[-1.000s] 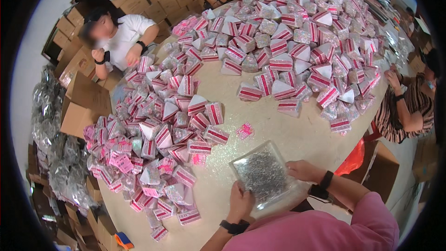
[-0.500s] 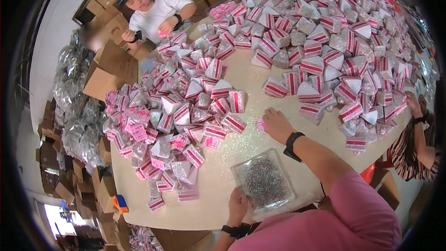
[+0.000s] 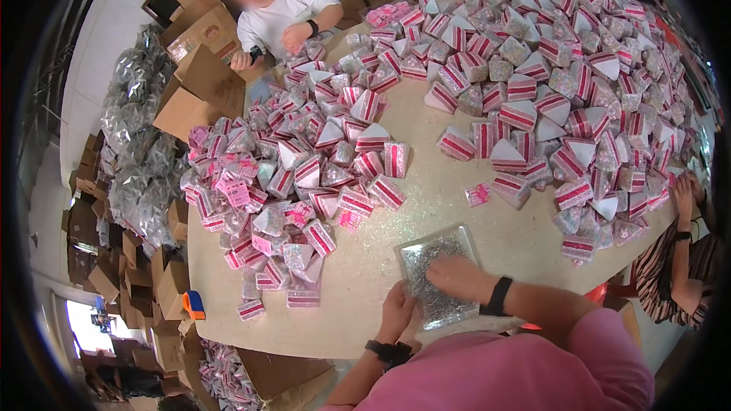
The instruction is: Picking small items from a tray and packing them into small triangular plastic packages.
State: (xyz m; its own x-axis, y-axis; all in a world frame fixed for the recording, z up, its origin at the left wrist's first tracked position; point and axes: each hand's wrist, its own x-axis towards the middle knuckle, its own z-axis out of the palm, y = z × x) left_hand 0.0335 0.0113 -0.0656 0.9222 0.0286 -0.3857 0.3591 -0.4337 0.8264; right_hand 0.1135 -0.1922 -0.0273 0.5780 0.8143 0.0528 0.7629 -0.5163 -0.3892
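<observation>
A shallow clear tray (image 3: 466,240) full of small silvery metal pieces (image 3: 443,301) lies near the table's front edge. Into these pieces my right hand (image 3: 461,278) reaches from the right, its fingers bent down and close together; their tips are partly hidden. Beside the tray's left edge is my left hand (image 3: 397,312), closed, with the thumb toward the tray. Whatever it may hold cannot be made out. A pink printed card (image 3: 477,195) lies flat beyond the tray, next to the right-hand pile of glittery wedges shaped like cake slices (image 3: 510,190).
Another pile of striped wedges (image 3: 320,237), with pink cards among them, covers the table's left. A co-worker in a white shirt (image 3: 285,11) stands behind it by an open carton (image 3: 202,91). An orange and blue object (image 3: 193,305) sits at the left edge. Another person's hand (image 3: 689,194) touches the right pile.
My right hand has drawn back from the tabletop to the metal pieces in the tray. The pink card by its fingers now lies farther right, close to the right pile. The view has shifted slightly.
</observation>
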